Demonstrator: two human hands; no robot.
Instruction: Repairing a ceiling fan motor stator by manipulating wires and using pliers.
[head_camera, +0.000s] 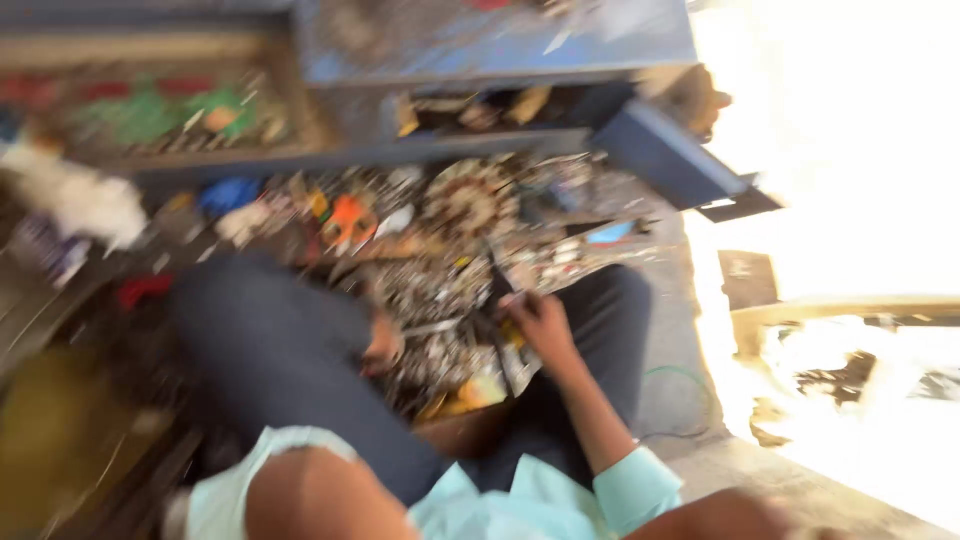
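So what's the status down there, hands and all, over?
Right hand gripping a thin dark tool, too blurred to name. Left hand in the scrap pile, grip unclear. Knee partly hides it.

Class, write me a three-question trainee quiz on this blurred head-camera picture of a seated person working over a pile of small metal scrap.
1. True or false: the right hand holds a thin dark tool over the scrap pile.
2. Which hand lies partly hidden beside the raised knee?
A. left hand
B. right hand
C. neither
3. Fill in: the round toothed part lies near the ____ edge of the pile.

Key
1. True, though blur hides what kind of tool it is.
2. A: the left hand.
3. far.
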